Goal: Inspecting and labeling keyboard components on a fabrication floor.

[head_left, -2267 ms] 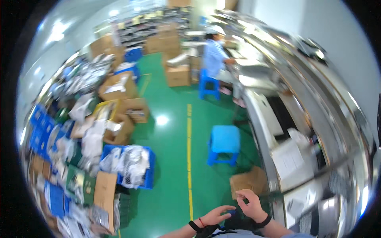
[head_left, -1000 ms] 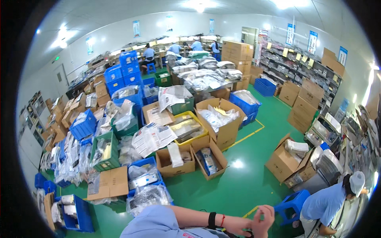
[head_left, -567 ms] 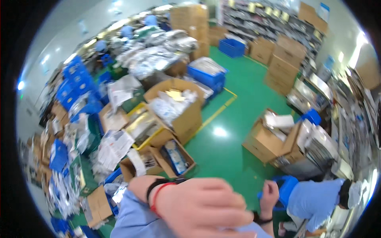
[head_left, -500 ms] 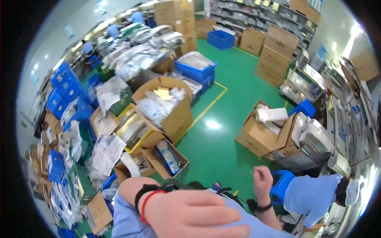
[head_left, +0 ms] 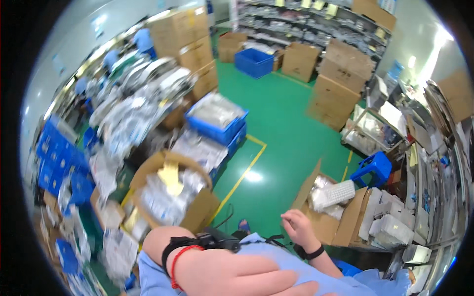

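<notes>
Close below, my left hand (head_left: 232,269) lies across my light blue shirt, fingers stretched out and nothing visible in it. A red cord bracelet (head_left: 180,259) and a black strap (head_left: 170,246) circle that wrist. My right hand (head_left: 300,229), with a black wristband (head_left: 315,252), is raised over the green floor, its fingers loosely bent and a little apart, with no object seen in them. Nearest to it is an open cardboard box (head_left: 316,222) holding a bubble-wrapped white pack (head_left: 333,196).
To the left stands a large carton (head_left: 200,212) of plastic bags beside stacked blue crates (head_left: 222,129). A blue stool (head_left: 373,167) is at the right. Tall cartons (head_left: 338,93) and a blue bin (head_left: 254,63) stand farther off, before shelving (head_left: 296,22). Co-workers (head_left: 143,42) are at the far left.
I have moved forward and the view has turned: the big carton and right-hand box are nearer, and the co-worker at the right has mostly left the picture. My right hand has shifted left.
</notes>
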Available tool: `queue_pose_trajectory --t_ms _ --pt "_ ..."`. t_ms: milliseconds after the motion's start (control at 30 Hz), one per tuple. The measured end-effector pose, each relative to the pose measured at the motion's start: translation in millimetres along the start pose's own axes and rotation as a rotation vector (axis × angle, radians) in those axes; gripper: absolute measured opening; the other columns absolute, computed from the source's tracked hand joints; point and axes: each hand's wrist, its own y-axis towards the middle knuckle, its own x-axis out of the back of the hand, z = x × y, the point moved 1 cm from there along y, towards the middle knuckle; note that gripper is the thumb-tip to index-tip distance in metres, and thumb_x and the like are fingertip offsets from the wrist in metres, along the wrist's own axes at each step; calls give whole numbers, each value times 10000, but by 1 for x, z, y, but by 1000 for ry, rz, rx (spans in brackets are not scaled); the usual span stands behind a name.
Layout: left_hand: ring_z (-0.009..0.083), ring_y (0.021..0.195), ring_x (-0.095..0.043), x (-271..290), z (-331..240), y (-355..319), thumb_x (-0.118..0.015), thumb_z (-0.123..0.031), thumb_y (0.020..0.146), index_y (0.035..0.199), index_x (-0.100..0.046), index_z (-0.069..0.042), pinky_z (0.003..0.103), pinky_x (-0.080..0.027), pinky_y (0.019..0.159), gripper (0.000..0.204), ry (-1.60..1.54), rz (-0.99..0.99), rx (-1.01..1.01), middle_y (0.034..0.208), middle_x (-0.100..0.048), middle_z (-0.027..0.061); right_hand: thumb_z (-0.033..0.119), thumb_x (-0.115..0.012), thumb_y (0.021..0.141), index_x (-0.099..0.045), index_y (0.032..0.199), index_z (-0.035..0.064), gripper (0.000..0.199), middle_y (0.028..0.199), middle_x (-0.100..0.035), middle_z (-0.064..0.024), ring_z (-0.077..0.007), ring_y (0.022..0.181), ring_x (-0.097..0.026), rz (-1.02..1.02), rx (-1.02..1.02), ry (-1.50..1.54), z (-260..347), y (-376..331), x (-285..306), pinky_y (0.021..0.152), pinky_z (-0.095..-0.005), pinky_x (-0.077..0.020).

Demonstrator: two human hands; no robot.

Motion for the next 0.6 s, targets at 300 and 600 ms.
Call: queue_pose_trajectory --t_ms 300,600 --pt "271 655 -612 -5 448 7 -658 -67 834 1090 -668 -58 353 -484 574 257 -307 252 328 792 -651 79 25 -646 867 -690 972 5 116 888 -653 -107 -192 754 -627 -472 -383 -105 -212 206 94 675 -297 -514" --pt "225 871 -700 1 778 -65 -596 -96 951 1067 -685 -1 319 -539 762 175 -191 161 1151 943 -723 118 72 -649 895 -689 963 -1 108 873 -678 -94 -174 748 -627 -285 -304 87 -388 611 162 671 -283 -503"
